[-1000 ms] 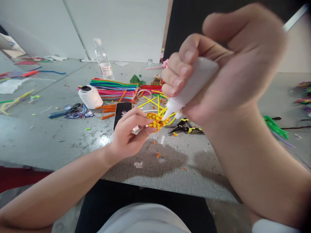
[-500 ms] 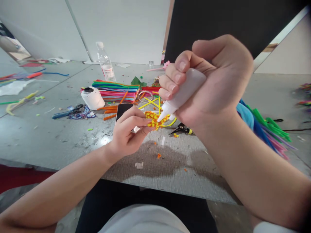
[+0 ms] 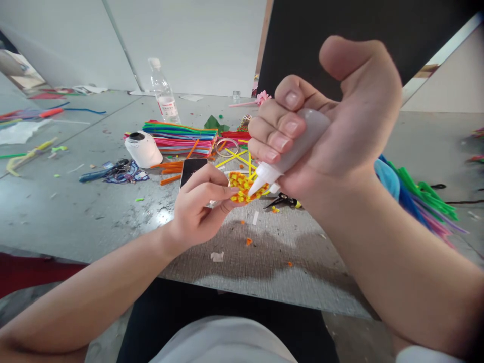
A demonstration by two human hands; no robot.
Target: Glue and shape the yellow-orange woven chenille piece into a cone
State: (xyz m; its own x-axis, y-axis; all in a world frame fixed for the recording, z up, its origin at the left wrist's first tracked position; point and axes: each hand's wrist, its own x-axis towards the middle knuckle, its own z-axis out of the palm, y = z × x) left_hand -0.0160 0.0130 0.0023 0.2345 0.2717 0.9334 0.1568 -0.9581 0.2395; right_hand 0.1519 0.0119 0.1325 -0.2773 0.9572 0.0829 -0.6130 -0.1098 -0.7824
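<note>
Centre frame, the left hand [image 3: 202, 201] pinches the yellow-orange fuzzy piece [image 3: 242, 185] in its grip, and upper right, the right hand [image 3: 348, 116] wraps its grip around a white bottle [image 3: 308, 136], nozzle [image 3: 260, 182] angled down at the piece! Best play: 2 steady hands and a light, even squeeze.
</note>
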